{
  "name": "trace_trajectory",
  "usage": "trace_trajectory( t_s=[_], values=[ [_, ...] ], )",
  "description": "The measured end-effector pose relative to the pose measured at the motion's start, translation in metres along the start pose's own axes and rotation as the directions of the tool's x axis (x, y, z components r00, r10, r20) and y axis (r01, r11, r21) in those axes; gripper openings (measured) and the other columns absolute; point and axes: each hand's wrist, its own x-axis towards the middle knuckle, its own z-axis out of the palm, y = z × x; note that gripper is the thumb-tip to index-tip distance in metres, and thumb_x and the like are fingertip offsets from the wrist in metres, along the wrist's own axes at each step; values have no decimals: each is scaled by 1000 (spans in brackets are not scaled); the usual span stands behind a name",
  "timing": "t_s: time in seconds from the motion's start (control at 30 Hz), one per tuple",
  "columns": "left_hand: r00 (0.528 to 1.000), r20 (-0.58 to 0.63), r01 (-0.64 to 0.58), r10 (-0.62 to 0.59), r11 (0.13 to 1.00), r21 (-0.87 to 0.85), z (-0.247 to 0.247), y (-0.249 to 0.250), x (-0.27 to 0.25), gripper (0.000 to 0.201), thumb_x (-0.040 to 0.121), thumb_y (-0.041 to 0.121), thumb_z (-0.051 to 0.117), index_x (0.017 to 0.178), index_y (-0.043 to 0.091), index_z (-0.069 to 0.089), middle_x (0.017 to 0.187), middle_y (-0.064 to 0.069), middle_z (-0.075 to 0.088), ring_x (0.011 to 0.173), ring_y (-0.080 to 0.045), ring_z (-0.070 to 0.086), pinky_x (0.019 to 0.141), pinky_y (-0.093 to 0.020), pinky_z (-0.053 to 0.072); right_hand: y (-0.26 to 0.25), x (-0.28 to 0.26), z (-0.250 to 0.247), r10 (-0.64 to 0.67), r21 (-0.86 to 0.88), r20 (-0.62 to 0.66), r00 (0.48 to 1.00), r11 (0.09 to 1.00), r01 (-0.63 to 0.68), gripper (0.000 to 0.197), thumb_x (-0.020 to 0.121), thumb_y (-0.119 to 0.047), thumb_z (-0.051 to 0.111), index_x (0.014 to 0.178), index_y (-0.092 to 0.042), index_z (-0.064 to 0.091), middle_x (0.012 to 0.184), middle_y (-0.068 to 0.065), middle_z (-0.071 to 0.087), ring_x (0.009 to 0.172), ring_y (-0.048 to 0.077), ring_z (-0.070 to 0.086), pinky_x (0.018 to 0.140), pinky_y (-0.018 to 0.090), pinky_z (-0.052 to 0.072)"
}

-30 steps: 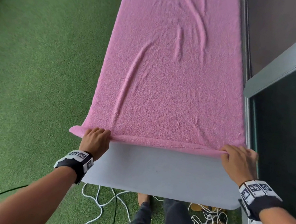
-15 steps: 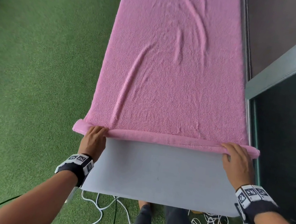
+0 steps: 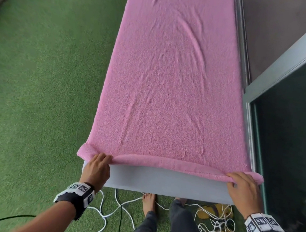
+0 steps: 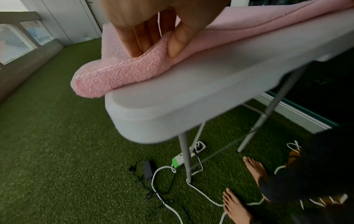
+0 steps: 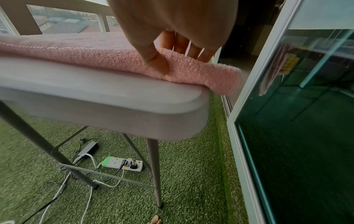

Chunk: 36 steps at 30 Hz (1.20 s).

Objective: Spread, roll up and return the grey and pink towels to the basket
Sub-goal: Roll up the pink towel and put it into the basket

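The pink towel [image 3: 172,83] lies spread along a grey table [image 3: 166,184], its near edge turned over into a thin roll [image 3: 171,166]. My left hand [image 3: 101,159] pinches the roll's left end [image 4: 122,74] between thumb and fingers [image 4: 134,42]. At the right end [image 5: 201,71], my right hand [image 3: 237,178] pinches the roll the same way, thumb in front and fingers [image 5: 191,47] on top. Both ends of the roll overhang the table's sides a little. Neither a grey towel nor a basket is in view.
Green artificial turf [image 3: 36,81] surrounds the table. A glass door with a metal frame [image 3: 290,134] stands close on the right. White cables [image 3: 108,215], a power strip [image 5: 122,164], yellow sandals [image 3: 213,213] and my bare feet [image 4: 254,168] are under the table's near end.
The towel's near edge has been turned over into a thicker roll, and both hands have moved forward with it along the table.
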Motion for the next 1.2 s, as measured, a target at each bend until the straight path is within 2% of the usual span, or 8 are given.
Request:
trace_trajectory(
  t_s=[0.17, 0.27, 0.37, 0.5, 0.7, 0.83, 1.07, 1.2],
  values=[
    [996, 91, -22, 25, 999, -29, -4, 1, -31, 24, 89, 18, 34, 78, 13, 53, 65, 3, 55, 51, -15, 45, 49, -20, 27, 5, -20, -1, -63, -83, -16, 998, 995, 62, 26, 81, -22, 47, 77, -20, 72, 78, -4, 70, 70, 19, 56, 77, 38, 37],
    [995, 103, 19, -17, 1000, -18, 0, -8, -16, 27, 93, 26, 24, 87, 14, 47, 73, 2, 52, 55, -17, 45, 52, -26, 38, 0, -8, -10, -39, -79, -22, 999, 996, 38, 15, 88, -19, 54, 90, -23, 69, 89, -3, 72, 76, 16, 58, 83, 40, 35],
    [992, -7, 128, -128, 986, 104, -4, -3, 10, 10, 85, 15, 47, 93, 11, 51, 91, -7, 52, 78, -23, 44, 71, -38, 42, -12, 9, -16, 30, -114, -96, 995, 993, -41, 24, 79, -6, 69, 102, -14, 67, 104, 8, 64, 95, 29, 57, 91, 46, 35],
    [987, 23, 155, -159, 982, 103, 1, 4, 16, 37, 60, -9, 55, 93, 7, 48, 90, -13, 48, 78, -26, 43, 70, -47, 46, -21, 8, -10, -34, -122, 38, 999, 992, 38, 27, 73, 0, 70, 93, -17, 62, 101, 3, 59, 92, 27, 56, 83, 48, 46],
    [998, 19, 49, -52, 994, 102, 4, -12, 23, 34, 70, 6, 41, 98, 8, 61, 98, -11, 62, 90, -29, 50, 83, -39, 39, -15, 19, -12, -29, -121, 42, 999, 992, 34, 40, 74, -1, 71, 111, -16, 68, 116, 5, 68, 105, 29, 59, 95, 47, 42],
    [993, 89, 66, -72, 996, 66, -9, -11, 53, 31, 85, 21, 28, 81, 7, 56, 77, -13, 62, 71, -29, 55, 66, -39, 42, -17, 60, -22, -25, -155, 92, 995, 987, 39, 23, 84, -11, 62, 103, -20, 73, 107, 3, 73, 97, 26, 62, 87, 39, 28],
    [994, -103, 45, -37, 996, 75, -9, -5, 72, 23, 80, 13, 36, 99, 10, 50, 97, -11, 50, 84, -23, 41, 77, -45, 41, -27, 73, -13, -57, -107, -44, 997, 993, 52, 40, 95, -40, 36, 114, -16, 63, 117, 6, 60, 106, 31, 54, 96, 49, 36],
    [1000, 13, 11, -12, 995, 102, 5, -9, 57, 44, 72, 10, 65, 114, 6, 53, 113, -14, 54, 101, -29, 47, 87, -47, 44, -26, 55, -2, -99, -83, 10, 995, 992, 99, 42, 88, -34, 63, 126, -15, 60, 128, 5, 58, 115, 31, 53, 96, 51, 40]
  ],
)
